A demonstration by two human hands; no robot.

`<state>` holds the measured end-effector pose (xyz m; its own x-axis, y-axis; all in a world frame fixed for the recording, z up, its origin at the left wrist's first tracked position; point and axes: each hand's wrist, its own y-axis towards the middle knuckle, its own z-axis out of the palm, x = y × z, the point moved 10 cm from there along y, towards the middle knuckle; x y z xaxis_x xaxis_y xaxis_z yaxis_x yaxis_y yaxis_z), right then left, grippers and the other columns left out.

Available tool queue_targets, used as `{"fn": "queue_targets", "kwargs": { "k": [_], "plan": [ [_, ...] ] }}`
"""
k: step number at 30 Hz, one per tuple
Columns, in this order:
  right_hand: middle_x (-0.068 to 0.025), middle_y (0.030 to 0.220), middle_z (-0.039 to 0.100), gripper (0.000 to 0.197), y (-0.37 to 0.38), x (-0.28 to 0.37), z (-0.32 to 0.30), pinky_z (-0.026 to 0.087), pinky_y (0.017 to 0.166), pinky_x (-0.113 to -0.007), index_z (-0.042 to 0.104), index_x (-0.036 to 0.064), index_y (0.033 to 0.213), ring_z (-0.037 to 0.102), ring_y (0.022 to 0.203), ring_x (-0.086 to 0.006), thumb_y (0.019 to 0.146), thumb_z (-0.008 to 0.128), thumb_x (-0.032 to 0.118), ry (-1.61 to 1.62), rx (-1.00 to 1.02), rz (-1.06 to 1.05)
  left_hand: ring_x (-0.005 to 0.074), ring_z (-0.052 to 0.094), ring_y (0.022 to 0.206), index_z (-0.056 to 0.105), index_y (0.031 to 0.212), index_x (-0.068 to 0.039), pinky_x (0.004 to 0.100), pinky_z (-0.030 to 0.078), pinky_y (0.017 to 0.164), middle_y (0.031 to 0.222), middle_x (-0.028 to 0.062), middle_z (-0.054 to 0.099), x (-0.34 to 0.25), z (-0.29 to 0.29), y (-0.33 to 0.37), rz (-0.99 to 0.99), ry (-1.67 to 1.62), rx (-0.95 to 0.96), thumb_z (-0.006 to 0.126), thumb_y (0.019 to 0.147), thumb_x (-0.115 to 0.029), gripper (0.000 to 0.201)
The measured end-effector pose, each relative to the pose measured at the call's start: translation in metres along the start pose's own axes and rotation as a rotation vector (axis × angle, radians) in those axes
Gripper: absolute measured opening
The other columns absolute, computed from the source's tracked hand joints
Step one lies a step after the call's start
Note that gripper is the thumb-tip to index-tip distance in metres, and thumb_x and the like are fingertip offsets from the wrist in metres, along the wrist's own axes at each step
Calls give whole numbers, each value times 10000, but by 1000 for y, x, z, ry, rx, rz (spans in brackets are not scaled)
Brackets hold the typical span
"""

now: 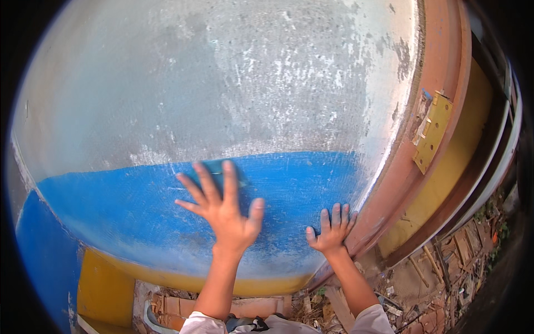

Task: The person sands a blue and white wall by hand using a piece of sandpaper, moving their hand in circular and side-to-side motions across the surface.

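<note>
In front of me is a wall (pixel 295 189) with a blue painted band under a grey, worn and scraped upper part. My left hand (pixel 222 214) is spread, slightly blurred, over the blue band near its upper edge. Beneath its fingertips lies a dark green flat piece (pixel 214 167), perhaps a sheet of sandpaper, mostly covered by the fingers. Lower and to the right, my right hand (pixel 332 234) rests flat on the blue paint with fingers apart, close to the reddish-brown door frame (pixel 384 206). It holds nothing.
A brass-coloured hinge (pixel 433 133) is fixed to the frame at right. Yellow paint (pixel 261 285) runs along the wall's bottom. Broken wood and rubble (pixel 445 273) litter the ground at lower right. Another blue wall (pixel 44 267) meets this one at left.
</note>
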<state>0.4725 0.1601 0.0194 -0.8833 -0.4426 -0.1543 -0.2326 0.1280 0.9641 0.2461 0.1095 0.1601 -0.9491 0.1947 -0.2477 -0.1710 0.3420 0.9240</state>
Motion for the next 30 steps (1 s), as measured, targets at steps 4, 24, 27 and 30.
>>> {"fn": "queue_targets", "kwargs": {
  "k": [4,24,27,30],
  "plan": [
    [-177,1541,298,661,3,1,-5,95,1125,-630,428,134,1437,226,1434,-405,891,468,505,-23,7,-7,455,-94,1455,377,1490,-213,707,-192,1007,1611,169,58,-19,31,-74,247,104,133,478,895,-574,703],
    [-239,1522,288,665,10,8,-4,107,1122,-640,353,43,1456,238,1405,-474,954,396,476,-52,12,-31,449,-118,1452,249,1535,-228,743,-181,983,1612,170,5,94,-22,-47,-246,4,-132,457,862,-671,832],
    [-229,1532,278,667,8,3,-6,110,1123,-639,337,53,1473,237,1408,-468,960,386,475,-65,-1,-33,451,-114,1451,242,1537,-235,746,-178,982,1612,169,-18,68,-28,3,-160,57,-57,438,876,-664,812],
    [-208,1542,270,676,6,3,-4,112,1126,-638,331,82,1485,233,1416,-452,943,392,482,-55,-2,-21,444,-113,1454,236,1538,-237,738,-177,990,1613,159,-38,32,5,-42,49,109,120,432,887,-651,796]
  ]
}}
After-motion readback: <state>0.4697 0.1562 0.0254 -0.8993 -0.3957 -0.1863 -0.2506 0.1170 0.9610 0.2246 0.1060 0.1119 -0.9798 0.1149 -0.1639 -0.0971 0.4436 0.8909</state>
